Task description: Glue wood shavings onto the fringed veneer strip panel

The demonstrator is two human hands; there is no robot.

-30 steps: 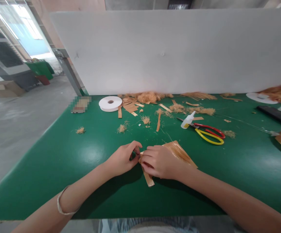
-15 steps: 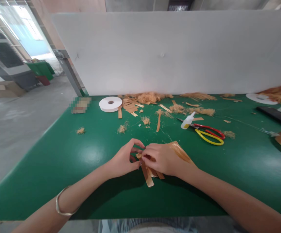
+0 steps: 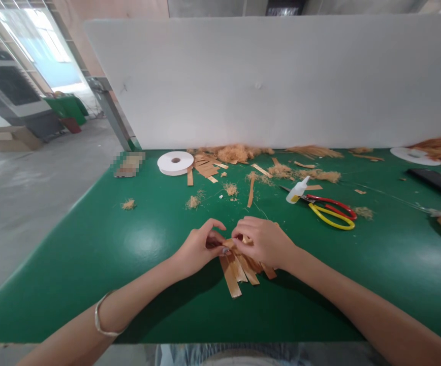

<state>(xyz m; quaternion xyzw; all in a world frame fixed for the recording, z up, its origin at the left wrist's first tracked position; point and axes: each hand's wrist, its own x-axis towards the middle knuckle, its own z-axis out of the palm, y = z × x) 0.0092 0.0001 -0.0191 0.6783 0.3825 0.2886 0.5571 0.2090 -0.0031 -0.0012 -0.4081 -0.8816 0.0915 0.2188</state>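
Both hands meet over a bundle of flat tan strips near the front of the green table. My left hand pinches the bundle's upper left end between thumb and fingers, with the forefinger arched above. My right hand grips the top of the same strips, its fingertips close to the left thumb. Several strips fan out below the hands toward the table's front edge. The right hand covers part of the bundle.
Scissors with red and yellow handles lie to the right, beside a small white glue bottle. A white tape roll, cut strips and fibre tufts lie along the white partition. A dark phone-like object is far right.
My right hand has shifted slightly, its fingers now higher over the top of the strips. The strips show more spread out below, and the left thumb now presses on their upper end.
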